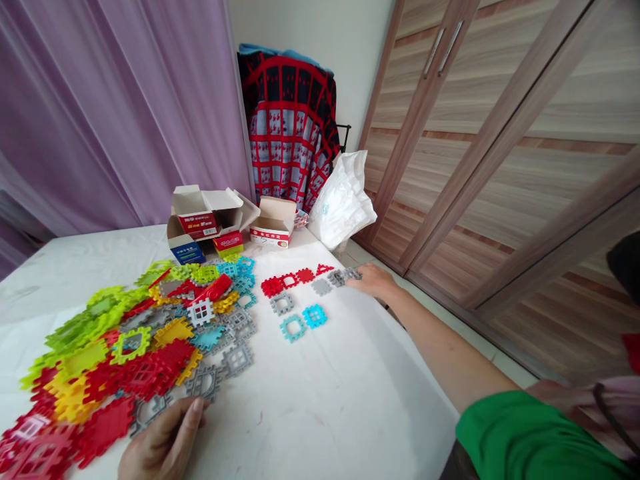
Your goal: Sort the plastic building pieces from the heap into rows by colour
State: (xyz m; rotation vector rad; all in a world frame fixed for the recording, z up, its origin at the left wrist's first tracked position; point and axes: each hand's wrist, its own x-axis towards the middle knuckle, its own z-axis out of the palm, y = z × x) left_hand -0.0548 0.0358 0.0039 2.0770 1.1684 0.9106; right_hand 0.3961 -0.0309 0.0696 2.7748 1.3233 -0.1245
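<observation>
Beside the pile (150,370), two blue tiles (315,316)

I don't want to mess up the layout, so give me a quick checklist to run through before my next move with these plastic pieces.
1. Right hand at the grey pieces near the table's right edge: ok.
2. Firm grip in the right hand: cannot tell.
3. Left hand free: cannot tell; its fingers are curled beside the main pile.
4. Red row apart from the blue pieces set out nearer you: ok.
5. Main pile sorted by colour: not ok; red, yellow, green, grey and blue are mixed.
6. Red-and-white box open: ok.
</observation>
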